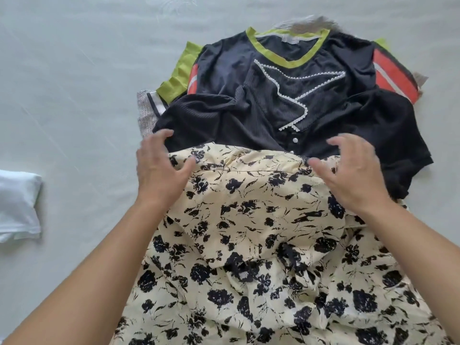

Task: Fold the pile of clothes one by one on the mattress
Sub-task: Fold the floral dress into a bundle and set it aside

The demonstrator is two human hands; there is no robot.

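Hands, two: left hand [159, 170] and right hand [353, 173] spread, released, over one floral garment [249, 232]; one pile [286, 90] beyond.

Your left hand [159, 168] and right hand [348, 170] hover, fingers spread, over the near cream floral garment [261, 232]; black tops [286, 95] pile beyond, folded white cloth [18, 202] far left on the mattress [74, 70].

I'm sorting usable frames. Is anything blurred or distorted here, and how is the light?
Head view: soft, even light, faint shadows; right hand fingers slightly motion-blurred, grey cloth behind the pile smeared; floral garment sharp; forearms stretched by the wide angle.
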